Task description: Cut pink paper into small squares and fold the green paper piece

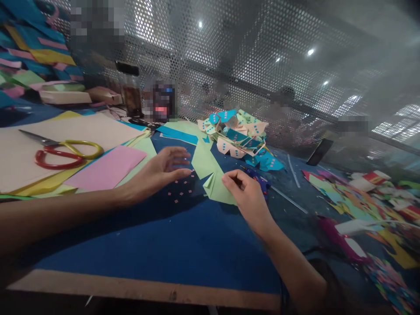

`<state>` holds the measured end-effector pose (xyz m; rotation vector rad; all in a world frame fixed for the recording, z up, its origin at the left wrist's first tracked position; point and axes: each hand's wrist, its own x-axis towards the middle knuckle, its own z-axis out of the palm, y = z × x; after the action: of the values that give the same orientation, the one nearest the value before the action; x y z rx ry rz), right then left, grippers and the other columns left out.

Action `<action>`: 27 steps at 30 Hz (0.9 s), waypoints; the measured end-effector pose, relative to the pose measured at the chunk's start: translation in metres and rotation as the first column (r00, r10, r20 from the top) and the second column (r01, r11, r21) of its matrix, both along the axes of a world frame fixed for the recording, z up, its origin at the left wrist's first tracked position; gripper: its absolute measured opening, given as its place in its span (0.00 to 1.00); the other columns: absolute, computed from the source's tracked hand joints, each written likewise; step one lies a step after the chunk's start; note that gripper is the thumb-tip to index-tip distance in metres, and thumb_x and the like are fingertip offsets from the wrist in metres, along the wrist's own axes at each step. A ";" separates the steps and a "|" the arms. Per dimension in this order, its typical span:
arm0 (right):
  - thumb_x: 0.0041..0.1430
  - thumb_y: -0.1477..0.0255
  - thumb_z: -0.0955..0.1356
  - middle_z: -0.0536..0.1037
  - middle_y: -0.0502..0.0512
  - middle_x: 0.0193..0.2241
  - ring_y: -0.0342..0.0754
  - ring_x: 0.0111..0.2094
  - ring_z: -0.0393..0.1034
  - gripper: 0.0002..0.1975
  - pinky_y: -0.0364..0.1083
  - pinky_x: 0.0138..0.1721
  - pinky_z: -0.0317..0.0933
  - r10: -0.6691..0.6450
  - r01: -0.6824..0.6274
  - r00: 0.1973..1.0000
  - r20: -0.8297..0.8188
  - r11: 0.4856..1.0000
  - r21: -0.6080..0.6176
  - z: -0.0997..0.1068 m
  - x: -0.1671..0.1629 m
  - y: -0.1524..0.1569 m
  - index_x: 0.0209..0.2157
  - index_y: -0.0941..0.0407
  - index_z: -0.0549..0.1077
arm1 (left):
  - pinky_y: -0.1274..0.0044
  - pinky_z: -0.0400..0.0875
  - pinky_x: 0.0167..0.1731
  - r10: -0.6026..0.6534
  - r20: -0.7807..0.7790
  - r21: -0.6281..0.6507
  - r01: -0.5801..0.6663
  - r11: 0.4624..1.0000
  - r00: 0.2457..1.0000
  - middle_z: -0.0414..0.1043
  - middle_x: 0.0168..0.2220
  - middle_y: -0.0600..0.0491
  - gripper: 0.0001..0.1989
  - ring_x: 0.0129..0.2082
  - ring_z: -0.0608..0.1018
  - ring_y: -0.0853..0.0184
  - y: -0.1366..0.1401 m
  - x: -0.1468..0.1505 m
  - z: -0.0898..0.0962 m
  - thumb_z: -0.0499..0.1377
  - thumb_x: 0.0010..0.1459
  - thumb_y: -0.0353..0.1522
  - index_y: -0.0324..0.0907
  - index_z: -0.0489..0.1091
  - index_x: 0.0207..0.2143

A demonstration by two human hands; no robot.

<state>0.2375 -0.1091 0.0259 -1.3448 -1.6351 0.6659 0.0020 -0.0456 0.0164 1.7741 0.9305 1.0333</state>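
Observation:
My right hand [244,188] pinches the edge of a light green cut paper piece [206,162] between thumb and fingers. The paper has a small folded flap near its lower end and a long part reaching away from me. My left hand [169,168] hovers just left of it, fingers apart and holding nothing. Tiny pink paper squares [176,201] lie scattered on the blue tabletop below the left hand. Behind the paper sits a heap of cut paper shapes [236,135] dotted with small coloured squares. A dark blue tool [262,181], partly hidden, lies beyond my right hand.
Scissors [77,159] with red and yellow handles rest on stacked paper sheets [19,162] at left, near a pink sheet [108,168]. A bottle [131,94] and phone [320,152] stand at the back. A magenta-and-white device [348,245] and paper scraps [354,192] occupy the right.

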 end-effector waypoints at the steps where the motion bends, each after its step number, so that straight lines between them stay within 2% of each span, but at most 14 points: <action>1: 0.63 0.63 0.66 0.73 0.49 0.28 0.45 0.30 0.66 0.10 0.43 0.31 0.58 0.007 -0.007 1.000 -0.028 1.000 -0.014 -0.001 -0.001 0.000 0.33 0.55 0.73 | 0.67 0.74 0.45 -0.053 0.006 -0.103 0.054 0.993 0.999 0.71 0.55 0.42 0.24 0.51 0.76 0.56 -0.004 0.002 0.000 0.62 0.57 0.41 0.41 0.62 0.53; 3: 0.62 0.63 0.66 0.72 0.49 0.27 0.45 0.29 0.65 0.10 0.43 0.30 0.58 0.022 -0.025 0.998 -0.066 0.999 -0.047 -0.004 -0.003 0.000 0.32 0.55 0.72 | 0.70 0.74 0.39 -0.143 0.050 -0.245 0.151 0.958 0.988 0.76 0.47 0.45 0.19 0.46 0.79 0.58 -0.010 0.005 0.000 0.60 0.59 0.43 0.42 0.66 0.47; 5: 0.61 0.63 0.66 0.72 0.49 0.27 0.44 0.28 0.65 0.10 0.42 0.29 0.58 0.035 -0.043 0.996 -0.085 0.996 -0.084 -0.007 -0.006 0.000 0.32 0.55 0.72 | 0.74 0.73 0.33 -0.202 0.075 -0.314 0.215 0.925 0.977 0.79 0.41 0.48 0.14 0.41 0.80 0.61 -0.014 0.006 0.000 0.59 0.60 0.43 0.42 0.69 0.42; 8: 0.61 0.63 0.66 0.71 0.49 0.27 0.44 0.28 0.65 0.10 0.42 0.29 0.58 0.048 -0.059 0.995 -0.092 0.991 -0.122 -0.008 -0.009 -0.001 0.31 0.55 0.72 | 0.78 0.69 0.27 -0.182 0.073 -0.341 0.196 0.919 0.980 0.78 0.33 0.52 0.13 0.32 0.79 0.67 -0.016 0.005 -0.002 0.60 0.60 0.43 0.42 0.68 0.34; 10: 0.61 0.64 0.66 0.71 0.49 0.27 0.44 0.28 0.65 0.10 0.42 0.29 0.58 0.056 -0.068 0.994 -0.092 0.988 -0.135 -0.008 -0.010 -0.001 0.31 0.55 0.72 | 0.78 0.69 0.26 -0.149 0.071 -0.346 0.165 0.924 0.986 0.77 0.30 0.53 0.14 0.29 0.78 0.68 -0.016 0.005 -0.003 0.60 0.60 0.43 0.42 0.67 0.31; 17: 0.57 0.63 0.69 0.73 0.51 0.31 0.44 0.31 0.68 0.12 0.43 0.32 0.62 0.098 -0.131 0.980 -0.172 0.973 -0.192 -0.012 -0.012 -0.001 0.38 0.56 0.71 | 0.77 0.72 0.25 -0.116 0.085 -0.337 0.138 0.931 0.990 0.79 0.29 0.51 0.12 0.29 0.80 0.67 -0.018 0.007 -0.003 0.59 0.59 0.40 0.42 0.66 0.29; 22: 0.62 0.60 0.66 0.73 0.50 0.29 0.44 0.31 0.68 0.13 0.43 0.33 0.61 0.145 -0.176 0.976 -0.162 0.963 -0.204 -0.012 -0.012 -0.002 0.35 0.56 0.70 | 0.77 0.71 0.26 -0.094 0.103 -0.399 0.128 0.908 0.990 0.79 0.29 0.50 0.10 0.30 0.81 0.66 -0.019 0.008 -0.004 0.61 0.57 0.37 0.42 0.64 0.32; 27: 0.60 0.61 0.67 0.72 0.48 0.26 0.44 0.30 0.67 0.12 0.43 0.31 0.60 0.129 -0.144 0.987 -0.091 0.974 -0.177 -0.014 -0.013 0.001 0.32 0.55 0.70 | 0.76 0.72 0.26 -0.099 0.091 -0.352 0.126 0.927 0.991 0.78 0.27 0.52 0.13 0.28 0.81 0.65 -0.021 0.010 -0.003 0.62 0.56 0.37 0.43 0.61 0.37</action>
<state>0.2246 -0.1082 0.0123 -1.3252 -1.6448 0.9603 0.0122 -0.0663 0.0134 1.4585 0.8967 0.7907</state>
